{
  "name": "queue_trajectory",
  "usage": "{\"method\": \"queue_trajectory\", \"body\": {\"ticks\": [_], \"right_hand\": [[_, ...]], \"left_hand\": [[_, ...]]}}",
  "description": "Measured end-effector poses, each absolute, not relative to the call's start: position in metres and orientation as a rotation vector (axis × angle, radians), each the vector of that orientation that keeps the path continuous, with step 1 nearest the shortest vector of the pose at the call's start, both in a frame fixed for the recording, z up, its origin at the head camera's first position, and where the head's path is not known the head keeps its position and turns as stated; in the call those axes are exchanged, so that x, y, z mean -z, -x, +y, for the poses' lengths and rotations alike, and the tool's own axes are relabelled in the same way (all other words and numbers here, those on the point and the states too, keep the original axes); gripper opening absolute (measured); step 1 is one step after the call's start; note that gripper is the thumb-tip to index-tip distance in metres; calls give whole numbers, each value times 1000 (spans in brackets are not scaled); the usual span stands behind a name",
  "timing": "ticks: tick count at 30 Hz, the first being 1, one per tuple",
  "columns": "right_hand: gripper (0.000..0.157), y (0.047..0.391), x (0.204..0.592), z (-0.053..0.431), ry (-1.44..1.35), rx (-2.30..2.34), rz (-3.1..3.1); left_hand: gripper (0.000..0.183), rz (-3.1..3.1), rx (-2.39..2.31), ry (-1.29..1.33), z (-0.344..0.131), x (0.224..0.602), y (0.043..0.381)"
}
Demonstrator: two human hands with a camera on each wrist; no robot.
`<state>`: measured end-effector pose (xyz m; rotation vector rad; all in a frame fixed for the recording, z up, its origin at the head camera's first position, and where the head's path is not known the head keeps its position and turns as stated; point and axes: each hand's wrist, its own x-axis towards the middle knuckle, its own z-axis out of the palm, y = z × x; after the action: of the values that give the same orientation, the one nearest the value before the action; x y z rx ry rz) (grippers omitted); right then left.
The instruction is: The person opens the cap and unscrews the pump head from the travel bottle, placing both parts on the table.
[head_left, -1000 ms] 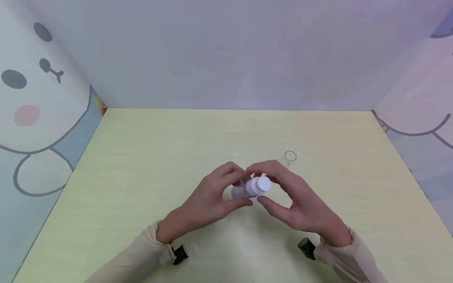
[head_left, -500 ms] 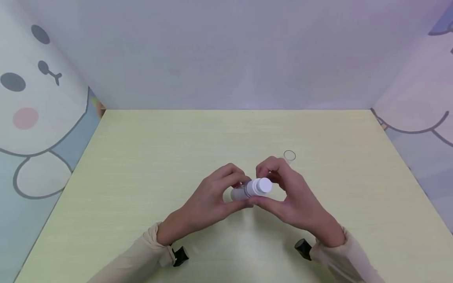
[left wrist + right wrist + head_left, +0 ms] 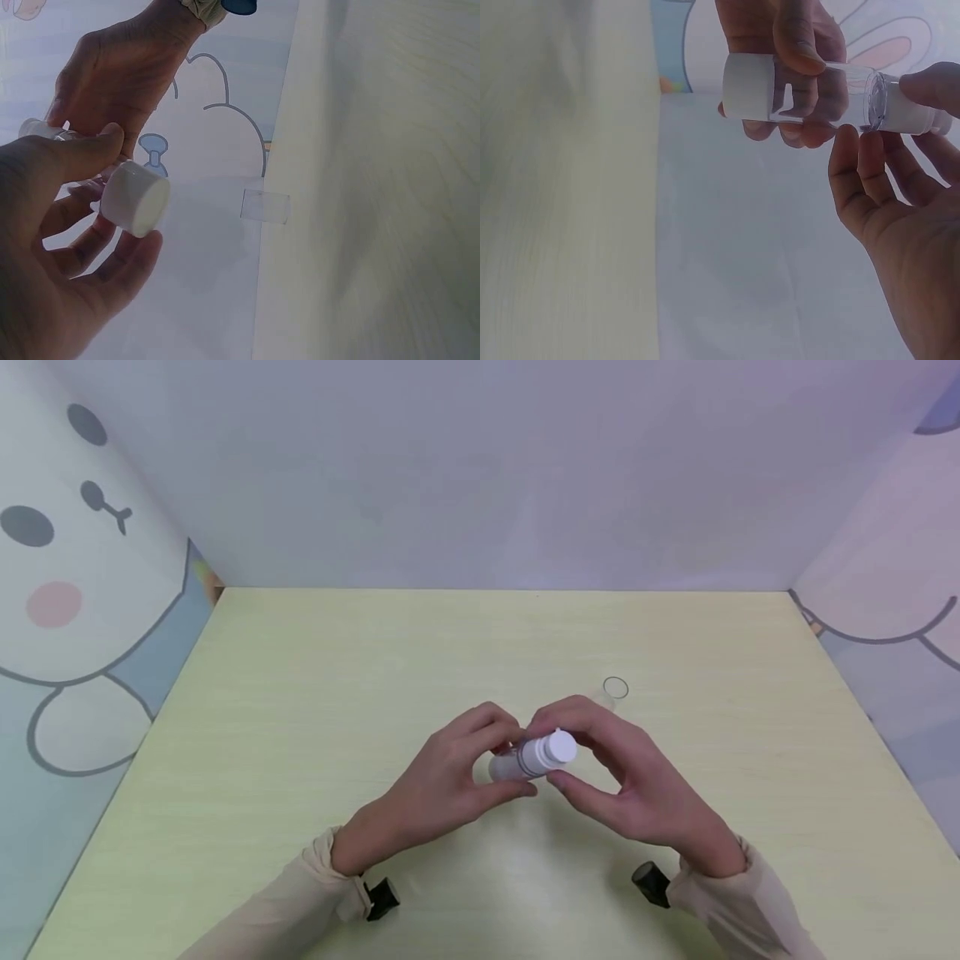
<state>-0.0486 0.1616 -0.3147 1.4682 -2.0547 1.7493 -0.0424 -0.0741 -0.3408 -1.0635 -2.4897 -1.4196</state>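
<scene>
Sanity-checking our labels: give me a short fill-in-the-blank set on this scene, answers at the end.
1. In the right wrist view, the wide end of the bottle is coloured ____.
2. Of the left grip and the right grip, the one nearer the clear piece in the head view is the ____ one.
3. The number of grips touching the bottle is ____.
4. In the head view, the small block beside the left sleeve is coloured ____.

Missing words: white; right; two; black.
</scene>
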Motion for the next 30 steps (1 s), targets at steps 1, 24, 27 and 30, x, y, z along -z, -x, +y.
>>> {"method": "queue_trajectory", "body": {"ticks": [1,24,27,30], "right_hand": [[40,48,314,162,-1469,-1744,-2062],[49,37,316,153,-1086,-1739,-2321],[47,39,317,155,-1188,-1773,-2230],[45,42,317,156,-1293,-1807,-2143]], "left_hand": [[40,-2489,1417,1064,-74,341,43],[33,-2479,1399,1061,-75,342,38],[35,-2471,1404,1065,-75,341,39],[37,-2476,1413,1062,-75,341,38]]}}
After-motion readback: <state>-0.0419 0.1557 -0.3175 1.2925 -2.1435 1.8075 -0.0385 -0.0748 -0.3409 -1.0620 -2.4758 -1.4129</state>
